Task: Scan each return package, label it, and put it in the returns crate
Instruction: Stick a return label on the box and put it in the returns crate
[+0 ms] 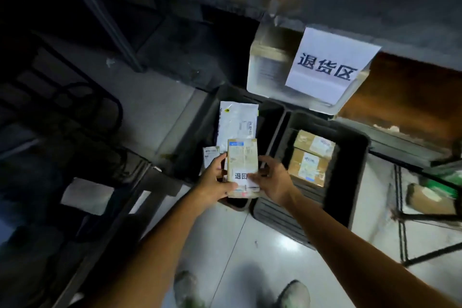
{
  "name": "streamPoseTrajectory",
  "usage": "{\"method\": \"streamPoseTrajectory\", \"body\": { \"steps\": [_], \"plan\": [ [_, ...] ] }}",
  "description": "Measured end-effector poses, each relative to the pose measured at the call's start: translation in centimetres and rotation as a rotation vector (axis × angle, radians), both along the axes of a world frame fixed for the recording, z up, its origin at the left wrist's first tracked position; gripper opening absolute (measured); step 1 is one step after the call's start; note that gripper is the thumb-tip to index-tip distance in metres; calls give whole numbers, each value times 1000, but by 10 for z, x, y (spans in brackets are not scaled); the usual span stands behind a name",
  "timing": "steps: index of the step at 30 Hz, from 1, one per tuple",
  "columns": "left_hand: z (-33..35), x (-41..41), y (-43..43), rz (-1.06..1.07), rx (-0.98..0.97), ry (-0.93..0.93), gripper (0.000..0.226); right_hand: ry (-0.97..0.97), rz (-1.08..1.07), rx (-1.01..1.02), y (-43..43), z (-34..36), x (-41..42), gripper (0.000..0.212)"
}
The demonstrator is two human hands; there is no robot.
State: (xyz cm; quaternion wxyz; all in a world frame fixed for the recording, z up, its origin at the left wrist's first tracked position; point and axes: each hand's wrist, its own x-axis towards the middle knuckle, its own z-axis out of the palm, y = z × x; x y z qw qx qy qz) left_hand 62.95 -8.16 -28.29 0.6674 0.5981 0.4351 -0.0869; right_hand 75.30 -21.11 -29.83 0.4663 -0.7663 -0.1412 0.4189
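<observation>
A small cardboard package (242,157) with a shipping label on top is held over the left black crate (200,127). A white sticker (243,177) with printed characters sits on its near end. My left hand (216,179) grips the package's left side. My right hand (271,179) holds the right side, its fingers lying on the sticker. A white mailer bag (237,120) and a small white parcel (210,155) lie in that crate below. The right black crate (355,157) holds two brown boxes (310,160).
A white paper sign (330,65) hangs from the shelf edge above the crates, in front of a white-and-brown carton (270,65). A dark wire rack (425,195) with parcels stands at right, dark bins at left. My shoes (190,290) stand on the pale tiled floor.
</observation>
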Motion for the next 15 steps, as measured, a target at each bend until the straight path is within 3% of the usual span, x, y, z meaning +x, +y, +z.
{"method": "streamPoseTrajectory", "body": {
  "steps": [8, 15],
  "plan": [
    [-229, 20, 49, 36, -30, 6, 87, 10, 22, -23, 50, -233, 24, 47],
    [-322, 38, 70, 18, 37, 13, 87, -19, 53, -52, 72, -325, 43, 48]
  ]
}}
